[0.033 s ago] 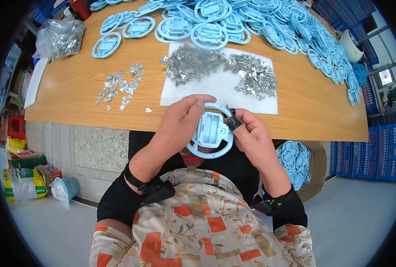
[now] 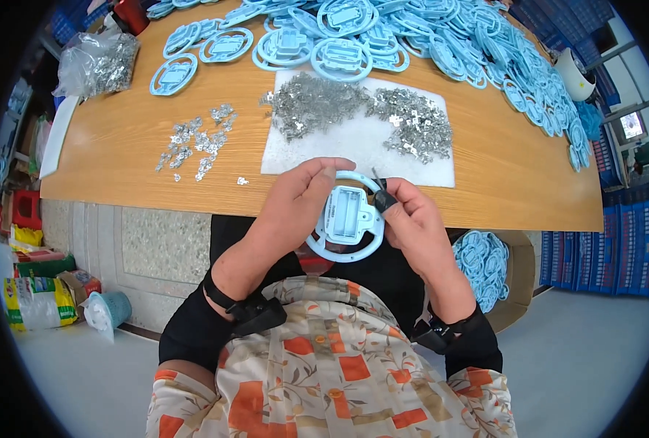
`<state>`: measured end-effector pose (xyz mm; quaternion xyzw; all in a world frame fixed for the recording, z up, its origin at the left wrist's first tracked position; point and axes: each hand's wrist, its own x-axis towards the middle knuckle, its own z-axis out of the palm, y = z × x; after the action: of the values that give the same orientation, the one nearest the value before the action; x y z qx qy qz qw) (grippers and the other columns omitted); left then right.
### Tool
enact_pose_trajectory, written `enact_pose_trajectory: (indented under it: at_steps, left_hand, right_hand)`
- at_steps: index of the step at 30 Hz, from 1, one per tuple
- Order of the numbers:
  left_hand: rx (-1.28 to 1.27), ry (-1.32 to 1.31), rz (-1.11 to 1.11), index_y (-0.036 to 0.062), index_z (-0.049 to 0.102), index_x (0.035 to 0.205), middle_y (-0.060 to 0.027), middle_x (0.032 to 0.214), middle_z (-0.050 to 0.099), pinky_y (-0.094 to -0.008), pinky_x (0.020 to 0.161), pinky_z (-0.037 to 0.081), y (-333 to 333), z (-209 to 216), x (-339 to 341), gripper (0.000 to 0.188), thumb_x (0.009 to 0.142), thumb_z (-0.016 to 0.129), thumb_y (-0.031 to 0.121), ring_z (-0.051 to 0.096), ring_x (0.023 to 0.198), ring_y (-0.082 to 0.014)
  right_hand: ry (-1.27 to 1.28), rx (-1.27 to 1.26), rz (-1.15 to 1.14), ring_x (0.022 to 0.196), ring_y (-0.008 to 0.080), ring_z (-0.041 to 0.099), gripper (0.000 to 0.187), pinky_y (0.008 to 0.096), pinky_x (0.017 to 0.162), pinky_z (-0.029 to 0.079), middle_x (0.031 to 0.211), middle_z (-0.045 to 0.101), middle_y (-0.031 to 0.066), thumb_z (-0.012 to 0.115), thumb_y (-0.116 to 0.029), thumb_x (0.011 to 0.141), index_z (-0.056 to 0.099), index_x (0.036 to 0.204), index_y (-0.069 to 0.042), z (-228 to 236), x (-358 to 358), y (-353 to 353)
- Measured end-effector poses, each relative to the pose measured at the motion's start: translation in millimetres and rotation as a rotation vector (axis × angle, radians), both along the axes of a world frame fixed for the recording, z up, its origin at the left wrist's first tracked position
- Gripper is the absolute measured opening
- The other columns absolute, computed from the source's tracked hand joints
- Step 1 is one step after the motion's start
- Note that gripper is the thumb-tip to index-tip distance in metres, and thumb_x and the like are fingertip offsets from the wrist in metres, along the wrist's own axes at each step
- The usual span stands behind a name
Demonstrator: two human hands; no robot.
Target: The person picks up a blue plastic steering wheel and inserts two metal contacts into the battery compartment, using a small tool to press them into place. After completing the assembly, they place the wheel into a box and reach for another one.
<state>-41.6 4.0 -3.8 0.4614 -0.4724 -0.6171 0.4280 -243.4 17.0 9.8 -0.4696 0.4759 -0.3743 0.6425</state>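
A light-blue plastic ring part [image 2: 350, 215], shaped like a toy steering wheel with a rectangular recess in its hub, is held over my lap just off the table's front edge. My left hand [image 2: 302, 196] grips its left rim, thumb near the top and the other fingers partly hidden. At the right rim, my right hand [image 2: 406, 212] is closed in a pinch, with black wrapping on the thumb and a fingertip. A thin dark tip [image 2: 375, 174] sticks out above that pinch; what it belongs to is unclear.
Small silvery metal pieces [image 2: 419, 124] lie heaped on a white foam sheet [image 2: 288, 162], with a looser scatter [image 2: 193, 142] to its left. More blue ring parts [image 2: 343, 58] cover the table's far side. A clear bag [image 2: 83, 66] sits far left; a carton [image 2: 518, 277] of blue parts stands at right.
The blue ring part has shifted very slightly toward me and to the right. Both hands keep nearly the same place and hold.
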Motion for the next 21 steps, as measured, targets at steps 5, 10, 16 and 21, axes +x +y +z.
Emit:
enact_pose_trajectory:
  at_steps: [5, 10, 16, 21]
  left_hand:
    - [-0.011, -0.041, -0.186, 0.0022, 0.058, 0.131, -0.0026, 0.106, 0.069, -0.0249, 0.083, 0.050, 2.7, 6.6, 6.0, 0.034, 0.103, 0.045, 0.016, 0.063, 0.094, -0.0091]
    - [-0.477, -0.485, -0.245, 0.0013, 0.054, 0.135, -0.0096, 0.107, 0.069, -0.0295, 0.084, 0.052, -2.4, 11.5, 3.1, 0.039, 0.101, 0.041, 0.013, 0.067, 0.094, -0.0156]
    - [-0.022, 0.148, -0.228, -0.0007, 0.047, 0.140, -0.0130, 0.101, 0.068, -0.0309, 0.078, 0.056, -3.6, 0.7, 6.0, 0.040, 0.105, 0.039, 0.017, 0.069, 0.089, -0.0214]
    - [0.044, 0.310, -0.238, 0.0017, 0.043, 0.144, -0.0095, 0.108, 0.065, -0.0314, 0.079, 0.059, -1.6, -6.1, 3.8, 0.047, 0.108, 0.038, 0.032, 0.068, 0.092, -0.0162]
  right_hand:
    - [-0.025, 0.062, -0.011, 0.059, -0.0013, 0.045, 0.019, 0.0174, 0.050, 0.032, 0.082, 0.060, -0.0054, 0.050, -0.008, 0.097, 0.060, 0.112, -0.001, 5.7, -12.9, -8.1]
    - [0.034, -0.028, -0.008, 0.061, -0.0003, 0.044, 0.023, 0.0169, 0.053, 0.033, 0.080, 0.059, -0.0050, 0.050, -0.010, 0.100, 0.060, 0.117, 0.001, 16.1, -6.7, -7.3]
    - [0.050, -0.307, -0.073, 0.064, 0.0033, 0.045, 0.027, 0.0169, 0.058, 0.036, 0.085, 0.061, -0.0008, 0.052, -0.020, 0.104, 0.058, 0.122, 0.000, 5.1, -4.4, 4.2]
    - [-0.028, -0.468, 0.003, 0.086, 0.0099, 0.062, 0.029, 0.0233, 0.078, 0.051, 0.106, 0.065, 0.0076, 0.052, 0.005, 0.094, 0.055, 0.123, 0.004, 0.7, 4.7, 2.2]
